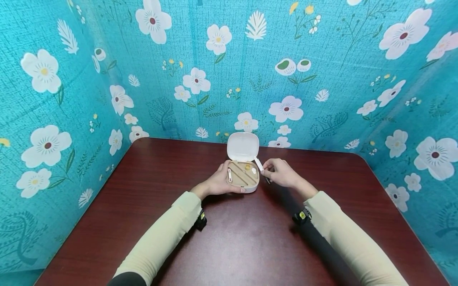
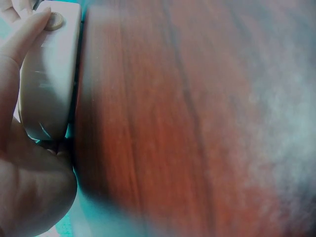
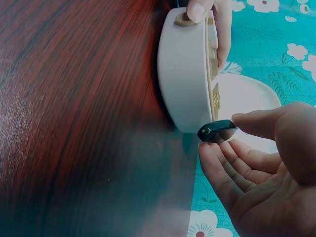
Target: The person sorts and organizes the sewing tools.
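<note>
A white jewelry box (image 1: 251, 190) stands on the table with its lid (image 1: 243, 146) raised. Its tan insert (image 1: 240, 174) has slanted dividers. My left hand (image 1: 219, 180) grips the box from the left, the thumb by the round front button (image 2: 54, 21). My right hand (image 1: 280, 172), at the box's right side, pinches a small glossy dark piece (image 3: 217, 131) between thumb and fingers; its kind is unclear. A narrow white strip (image 1: 259, 163) reaches from near the lid to these fingertips. Inside lie a yellow ring-shaped item (image 1: 247, 167), a small white piece (image 1: 254, 171) and a slim white piece (image 1: 230, 175).
The dark red wooden table (image 1: 236, 242) carries the box near its far edge. Behind and at both sides hangs a turquoise flowered cloth (image 1: 222, 67). A black wrist camera (image 1: 302, 216) is strapped to the right forearm, another (image 1: 201, 219) to the left.
</note>
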`<control>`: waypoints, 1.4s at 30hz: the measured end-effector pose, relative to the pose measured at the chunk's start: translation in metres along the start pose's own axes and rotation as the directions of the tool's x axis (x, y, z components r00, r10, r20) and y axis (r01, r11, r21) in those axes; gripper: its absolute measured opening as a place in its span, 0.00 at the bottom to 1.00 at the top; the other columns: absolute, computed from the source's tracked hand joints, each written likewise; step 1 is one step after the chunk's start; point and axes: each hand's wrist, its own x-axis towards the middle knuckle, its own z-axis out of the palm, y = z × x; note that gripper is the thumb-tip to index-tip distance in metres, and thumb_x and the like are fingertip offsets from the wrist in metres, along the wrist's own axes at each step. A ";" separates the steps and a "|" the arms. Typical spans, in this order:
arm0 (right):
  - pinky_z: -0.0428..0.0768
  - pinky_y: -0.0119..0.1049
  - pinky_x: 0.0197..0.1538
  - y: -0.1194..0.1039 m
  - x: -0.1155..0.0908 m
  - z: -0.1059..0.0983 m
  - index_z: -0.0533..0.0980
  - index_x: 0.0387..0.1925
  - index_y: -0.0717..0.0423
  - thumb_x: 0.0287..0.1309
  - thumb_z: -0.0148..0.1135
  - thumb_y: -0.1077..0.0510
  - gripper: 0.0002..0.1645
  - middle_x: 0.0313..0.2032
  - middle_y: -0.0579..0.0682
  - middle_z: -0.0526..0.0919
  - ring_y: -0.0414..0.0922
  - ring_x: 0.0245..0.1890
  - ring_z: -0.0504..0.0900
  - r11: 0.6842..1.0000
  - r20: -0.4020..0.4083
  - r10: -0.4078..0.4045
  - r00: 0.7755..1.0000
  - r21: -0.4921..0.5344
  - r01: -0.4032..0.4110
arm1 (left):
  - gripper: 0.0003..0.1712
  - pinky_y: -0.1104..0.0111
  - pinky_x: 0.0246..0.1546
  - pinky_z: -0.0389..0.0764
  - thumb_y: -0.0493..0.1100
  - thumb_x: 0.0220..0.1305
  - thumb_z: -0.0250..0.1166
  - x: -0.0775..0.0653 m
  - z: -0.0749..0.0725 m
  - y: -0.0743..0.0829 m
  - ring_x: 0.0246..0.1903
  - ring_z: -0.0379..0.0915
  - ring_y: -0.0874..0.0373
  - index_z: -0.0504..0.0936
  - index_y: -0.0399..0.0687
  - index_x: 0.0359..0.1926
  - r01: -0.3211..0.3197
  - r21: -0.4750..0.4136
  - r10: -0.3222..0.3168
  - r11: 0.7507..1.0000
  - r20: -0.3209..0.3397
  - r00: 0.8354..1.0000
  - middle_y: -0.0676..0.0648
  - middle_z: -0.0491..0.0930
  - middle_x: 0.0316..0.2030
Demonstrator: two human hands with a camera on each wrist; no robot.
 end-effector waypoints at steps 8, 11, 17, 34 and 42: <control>0.79 0.36 0.27 -0.012 0.001 0.003 0.79 0.41 0.65 0.67 0.63 0.63 0.07 0.30 0.54 0.84 0.42 0.22 0.79 0.999 -0.010 -0.034 0.999 0.009 0.034 | 0.64 0.57 0.64 0.68 0.60 0.41 0.84 -0.004 -0.003 0.006 0.59 0.65 0.51 0.55 0.49 0.72 0.002 -0.028 -0.002 1.000 0.002 1.000 0.41 0.62 0.62; 0.78 0.36 0.26 -0.015 0.001 0.005 0.79 0.41 0.65 0.66 0.63 0.64 0.06 0.30 0.54 0.83 0.41 0.22 0.79 0.999 -0.016 -0.045 0.999 0.006 0.045 | 0.64 0.57 0.64 0.68 0.60 0.42 0.84 -0.005 -0.003 0.007 0.59 0.66 0.51 0.55 0.49 0.73 0.004 -0.018 -0.004 1.000 0.001 1.000 0.41 0.62 0.63; 0.78 0.35 0.29 -0.021 0.003 0.014 0.79 0.40 0.66 0.64 0.64 0.64 0.07 0.31 0.53 0.84 0.43 0.26 0.80 0.997 -0.075 -0.069 0.995 0.010 0.070 | 0.63 0.56 0.64 0.68 0.60 0.43 0.83 -0.004 0.000 0.004 0.61 0.65 0.51 0.54 0.50 0.73 -0.002 0.014 0.002 1.000 -0.002 1.000 0.40 0.62 0.64; 0.82 0.47 0.44 -0.031 0.006 0.037 0.79 0.42 0.64 0.64 0.64 0.63 0.08 0.36 0.55 0.84 0.47 0.37 0.83 0.995 -0.214 -0.099 0.972 -0.011 0.099 | 0.62 0.57 0.63 0.70 0.62 0.44 0.83 -0.004 0.000 0.004 0.59 0.67 0.52 0.55 0.52 0.72 0.010 0.018 -0.010 1.000 0.000 1.000 0.41 0.62 0.63; 0.83 0.44 0.44 -0.032 0.005 0.041 0.78 0.43 0.63 0.64 0.64 0.64 0.08 0.36 0.54 0.83 0.46 0.37 0.84 0.992 -0.193 -0.124 0.973 -0.058 0.115 | 0.63 0.58 0.62 0.70 0.63 0.44 0.83 -0.003 0.001 0.002 0.59 0.67 0.52 0.54 0.53 0.73 0.010 0.031 -0.010 0.999 0.005 1.000 0.42 0.61 0.63</control>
